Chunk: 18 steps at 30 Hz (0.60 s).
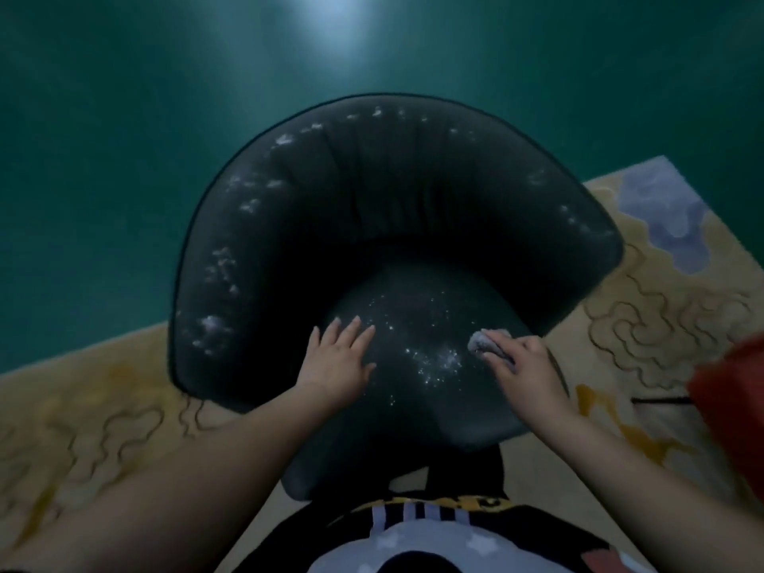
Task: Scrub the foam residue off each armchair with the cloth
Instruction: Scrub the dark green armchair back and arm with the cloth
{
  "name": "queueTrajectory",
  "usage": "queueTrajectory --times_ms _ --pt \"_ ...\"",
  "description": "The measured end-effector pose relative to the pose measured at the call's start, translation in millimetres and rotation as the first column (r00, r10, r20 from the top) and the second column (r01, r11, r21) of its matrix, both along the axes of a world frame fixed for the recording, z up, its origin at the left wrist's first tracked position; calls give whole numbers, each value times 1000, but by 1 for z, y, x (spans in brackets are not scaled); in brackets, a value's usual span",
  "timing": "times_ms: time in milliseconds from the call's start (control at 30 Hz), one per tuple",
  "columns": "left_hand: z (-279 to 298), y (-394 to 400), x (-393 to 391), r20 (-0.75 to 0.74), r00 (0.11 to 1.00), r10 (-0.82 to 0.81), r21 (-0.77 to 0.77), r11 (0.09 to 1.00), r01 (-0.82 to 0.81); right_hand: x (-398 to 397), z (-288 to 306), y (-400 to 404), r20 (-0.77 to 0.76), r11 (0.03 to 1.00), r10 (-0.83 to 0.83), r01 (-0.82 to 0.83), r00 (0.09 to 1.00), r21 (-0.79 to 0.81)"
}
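Note:
A dark rounded armchair (372,225) fills the middle of the view. White foam specks dot its curved backrest, thickest along the left arm, and a patch of foam (438,361) lies on the seat. My left hand (339,357) rests flat on the seat's left side with straight fingers. My right hand (525,366) grips a small grey cloth (481,343) and presses it on the seat's right side, just right of the foam patch.
The chair stands on a beige rug (661,324) with wavy brown lines and a pale blue patch. A teal floor (124,117) stretches behind it. Something red (736,390) pokes in at the right edge. My patterned clothing shows at the bottom.

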<state>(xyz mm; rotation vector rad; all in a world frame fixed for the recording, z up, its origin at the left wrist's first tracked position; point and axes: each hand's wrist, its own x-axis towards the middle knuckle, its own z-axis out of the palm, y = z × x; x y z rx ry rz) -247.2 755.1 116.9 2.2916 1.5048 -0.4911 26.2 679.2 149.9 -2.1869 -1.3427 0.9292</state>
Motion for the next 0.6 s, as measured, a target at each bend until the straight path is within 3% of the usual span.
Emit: queueTrajectory --times_ms 233,400,600 --pt "-21 -31 -8 -16 936 351 -45 935 -351 5 -35 84 -60 895 433 -437 899 -86" --pt "-53 -78 -24 -69 811 581 -85 807 -585 -15 -66 106 -96 821 547 -555 832 -136" --pt "-112 -111 -41 -83 685 724 -126 674 -728 -58 -129 108 -157 734 647 -665 746 -135"
